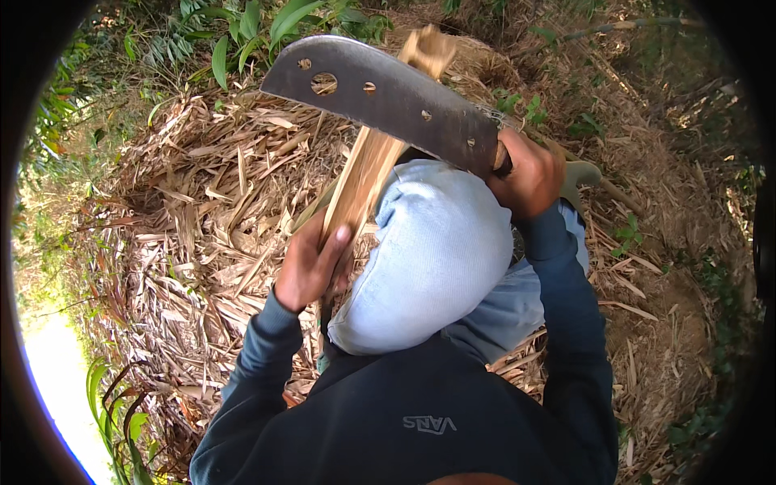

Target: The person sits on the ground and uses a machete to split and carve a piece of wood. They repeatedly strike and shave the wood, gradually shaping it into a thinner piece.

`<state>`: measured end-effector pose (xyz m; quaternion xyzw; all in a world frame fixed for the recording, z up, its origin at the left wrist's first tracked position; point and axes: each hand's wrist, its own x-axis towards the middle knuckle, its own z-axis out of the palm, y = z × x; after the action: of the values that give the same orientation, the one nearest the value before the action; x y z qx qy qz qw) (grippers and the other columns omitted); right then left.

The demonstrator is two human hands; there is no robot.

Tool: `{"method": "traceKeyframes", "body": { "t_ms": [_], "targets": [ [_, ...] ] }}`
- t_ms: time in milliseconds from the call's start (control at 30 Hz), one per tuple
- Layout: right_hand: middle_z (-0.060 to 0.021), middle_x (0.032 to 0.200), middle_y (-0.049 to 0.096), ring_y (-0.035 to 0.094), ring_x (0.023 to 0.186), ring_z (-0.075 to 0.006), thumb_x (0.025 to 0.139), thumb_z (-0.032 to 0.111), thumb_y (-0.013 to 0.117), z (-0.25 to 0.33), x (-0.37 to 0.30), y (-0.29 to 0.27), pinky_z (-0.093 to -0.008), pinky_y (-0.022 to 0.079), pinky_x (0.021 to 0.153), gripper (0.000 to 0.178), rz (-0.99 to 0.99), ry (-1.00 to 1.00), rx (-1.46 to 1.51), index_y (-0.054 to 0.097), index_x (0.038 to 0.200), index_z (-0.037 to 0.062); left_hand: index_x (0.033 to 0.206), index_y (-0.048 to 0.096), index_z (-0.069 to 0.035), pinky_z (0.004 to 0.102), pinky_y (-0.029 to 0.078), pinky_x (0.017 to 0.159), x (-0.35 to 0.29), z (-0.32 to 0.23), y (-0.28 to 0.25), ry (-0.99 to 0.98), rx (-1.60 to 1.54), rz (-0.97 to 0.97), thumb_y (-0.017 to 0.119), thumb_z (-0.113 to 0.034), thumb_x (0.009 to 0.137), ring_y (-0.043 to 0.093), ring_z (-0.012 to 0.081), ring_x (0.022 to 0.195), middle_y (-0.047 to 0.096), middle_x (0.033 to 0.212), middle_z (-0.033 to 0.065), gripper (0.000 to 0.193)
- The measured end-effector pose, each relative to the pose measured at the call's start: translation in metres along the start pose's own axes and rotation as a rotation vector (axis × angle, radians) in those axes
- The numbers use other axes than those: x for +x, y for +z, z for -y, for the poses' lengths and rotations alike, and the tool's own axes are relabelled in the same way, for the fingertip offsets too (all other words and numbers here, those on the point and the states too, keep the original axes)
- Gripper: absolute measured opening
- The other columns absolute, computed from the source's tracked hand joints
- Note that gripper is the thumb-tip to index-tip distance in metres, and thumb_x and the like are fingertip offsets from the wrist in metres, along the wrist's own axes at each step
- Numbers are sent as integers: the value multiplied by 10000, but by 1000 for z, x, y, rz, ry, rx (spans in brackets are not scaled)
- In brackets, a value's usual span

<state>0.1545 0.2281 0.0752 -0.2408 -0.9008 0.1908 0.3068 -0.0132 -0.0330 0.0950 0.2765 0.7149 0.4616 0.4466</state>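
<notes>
One wooden strip (370, 166), blade (396, 95) hiding middle; end blurred

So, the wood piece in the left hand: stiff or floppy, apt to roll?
Probably stiff: the wood piece runs straight out from the left hand without visible sag. Likely reluctant to roll, since its long faces look flat rather than round. It may splinter; the far end looks ragged, though blurred.

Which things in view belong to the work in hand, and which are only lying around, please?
In use:
- knife, in the right hand
- wood strip, in the left hand

Only around:
- dry leaves
- green plants
</notes>
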Motion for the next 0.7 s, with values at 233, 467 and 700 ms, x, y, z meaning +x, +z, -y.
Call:
{"method": "traceKeyframes", "body": {
  "t_ms": [233, 467, 700],
  "targets": [
    [-80, 634, 591, 598, 555, -247, 757, 194, 750, -20, -47, -8, -374, 445, 535, 189, -153, 409, 218, 633, 808, 56, 1144, 514, 11, 212, 453, 393, 35, -30, -23, 119, 119, 4, 457, -266, 1050, 530, 87, 463, 586, 650, 34, 299],
    [-34, 607, 516, 505, 487, -136, 884, 212, 686, -44, -120, -50, -298, 408, 461, 219, -171, 1102, 980, 591, 891, 14, 1167, 584, 15, 195, 426, 560, 29, -2, -43, 210, 232, -284, 494, -262, 1046, 501, 36, 642, 593, 806, -9, 315],
    [-49, 620, 525, 519, 487, -146, 886, 217, 678, -45, -203, -46, -302, 419, 457, 222, -209, 1246, 1199, 574, 882, 21, 1302, 527, 11, 252, 530, 752, 10, 9, -60, 340, 126, -215, 532, -204, 1026, 630, 113, 908, 655, 1114, 93, 350]
  ]
}}
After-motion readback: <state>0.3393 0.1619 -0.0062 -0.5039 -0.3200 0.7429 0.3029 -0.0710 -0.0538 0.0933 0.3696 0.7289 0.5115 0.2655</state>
